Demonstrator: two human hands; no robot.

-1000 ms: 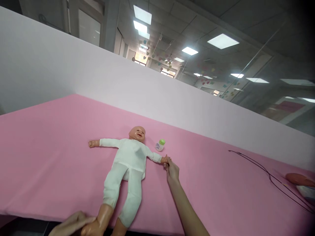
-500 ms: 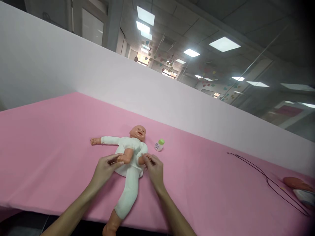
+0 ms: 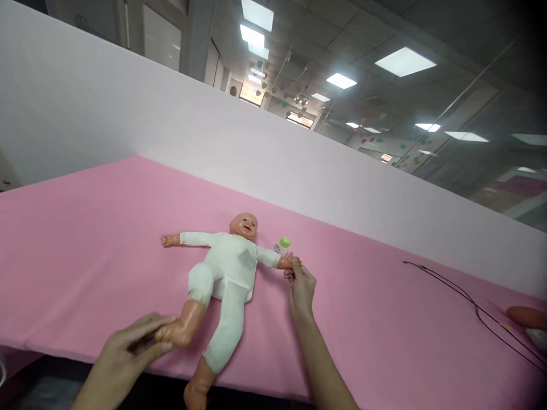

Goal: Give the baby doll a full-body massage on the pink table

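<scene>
A baby doll [image 3: 233, 262] with a white cloth body lies on its back on the pink table cover [image 3: 363, 307], head toward the white wall. My left hand [image 3: 132, 347] is closed around the foot of its bent leg, near the front edge. The doll's other leg lies stretched out, its foot at the table edge. My right hand [image 3: 301, 279] pinches the hand of the doll's arm that reaches out to the right. Just behind that arm stands a small white bottle with a green cap [image 3: 285, 243], its lower part hidden.
A low white partition [image 3: 265, 159] runs behind the table. On the right lies a thin dark cable [image 3: 457, 290], with an orange-brown object [image 3: 525, 315] near the right edge, partly cut off.
My left hand has drawn the doll's leg down from its belly toward the table's front edge. My right hand has pulled the doll's arm outward to the right, beside the bottle.
</scene>
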